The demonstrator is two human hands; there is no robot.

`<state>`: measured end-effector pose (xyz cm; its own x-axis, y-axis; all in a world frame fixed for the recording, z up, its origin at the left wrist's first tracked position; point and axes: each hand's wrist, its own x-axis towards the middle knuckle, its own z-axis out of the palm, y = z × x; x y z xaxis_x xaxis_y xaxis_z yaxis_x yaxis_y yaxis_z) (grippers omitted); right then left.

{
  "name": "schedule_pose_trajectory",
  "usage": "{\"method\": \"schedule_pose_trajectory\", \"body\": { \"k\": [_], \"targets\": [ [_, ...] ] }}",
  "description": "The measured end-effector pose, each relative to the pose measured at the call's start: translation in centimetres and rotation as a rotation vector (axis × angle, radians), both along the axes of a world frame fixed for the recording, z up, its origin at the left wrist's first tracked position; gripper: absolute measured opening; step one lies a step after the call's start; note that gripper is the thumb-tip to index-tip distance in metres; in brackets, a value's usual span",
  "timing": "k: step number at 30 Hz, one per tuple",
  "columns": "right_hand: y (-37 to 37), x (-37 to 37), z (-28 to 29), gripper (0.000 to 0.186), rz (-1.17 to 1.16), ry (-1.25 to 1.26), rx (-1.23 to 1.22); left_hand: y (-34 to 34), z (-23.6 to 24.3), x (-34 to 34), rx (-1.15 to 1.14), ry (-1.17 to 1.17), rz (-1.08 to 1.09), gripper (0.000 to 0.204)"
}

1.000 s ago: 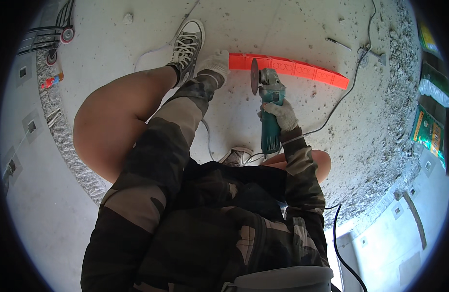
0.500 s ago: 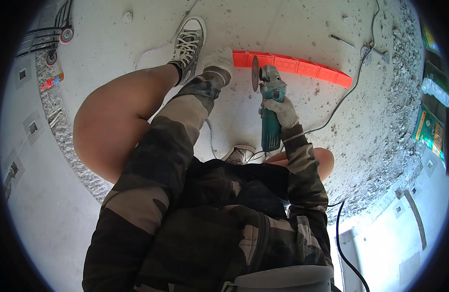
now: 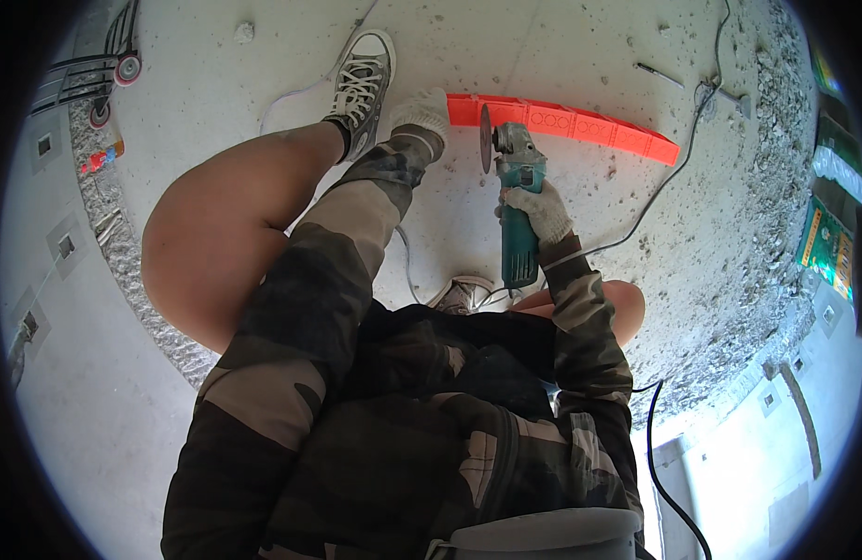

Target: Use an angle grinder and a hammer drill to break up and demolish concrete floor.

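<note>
The left hand (image 3: 421,114), in a pale knitted glove, is at the left end of the red-orange strip (image 3: 589,128), upper centre of the frame; its fingers are hidden, so I cannot tell whether they clamp the strip or only press on it. The strip lies on the concrete floor (image 3: 580,56) and runs rightward, showing raised circles along its side.

The right hand (image 3: 546,211), also gloved, is wrapped around the body of a teal angle grinder (image 3: 519,247) right of centre. Its disc (image 3: 486,138) stands edge-on, overlapping the strip in view; whether the 2 touch is unclear.

2 shoes show: 1 shoe (image 3: 364,84) at upper left of centre, beside the left hand, and 1 partly hidden below the grinder. At upper right, a thin dark rod (image 3: 658,76) lies near a grey cable (image 3: 657,191).
</note>
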<state>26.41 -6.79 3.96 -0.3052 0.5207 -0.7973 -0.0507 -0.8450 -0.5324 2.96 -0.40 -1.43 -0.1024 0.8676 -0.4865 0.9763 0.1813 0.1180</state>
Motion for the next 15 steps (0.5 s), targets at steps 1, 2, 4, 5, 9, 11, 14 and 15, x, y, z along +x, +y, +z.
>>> {"method": "schedule_pose_trajectory", "body": {
  "k": [1, 2, 4, 5, 9, 11, 14, 15],
  "targets": [
    [0.0, -0.1, 0.0, 0.037, 0.001, -0.005, -0.002, 0.0, 0.0, 0.0, 0.007, -0.008, 0.001, 0.020],
    [0.0, -0.1, 0.0, 0.037, -0.002, -0.012, -0.011, 0.0, 0.1, 0.0, -0.002, -0.019, 0.004, 0.020],
    [0.0, -0.3, 0.1, 0.037, -0.008, -0.019, -0.020, 0.1, 0.2, 0.0, -0.002, -0.009, 0.010, 0.020],
    [0.0, -0.4, 0.2, 0.037, -0.004, -0.042, -0.016, 0.1, 0.2, 0.0, -0.021, -0.012, 0.019, 0.020],
    [0.0, -0.9, 0.7, 0.035, 0.007, -0.082, -0.005, 0.1, 0.1, 0.2, -0.017, -0.006, 0.012, 0.020],
    [0.1, -1.1, 0.9, 0.035, -0.007, -0.064, 0.002, 0.1, 0.1, 0.3, 0.012, 0.010, 0.041, 0.019],
    [0.1, -1.2, 1.1, 0.035, -0.014, -0.061, 0.006, 0.2, 0.0, 0.3, 0.011, 0.020, 0.024, 0.020],
    [0.1, -1.2, 1.0, 0.035, -0.004, -0.065, 0.006, 0.2, -0.1, 0.2, 0.023, 0.017, 0.014, 0.020]
  ]
}}
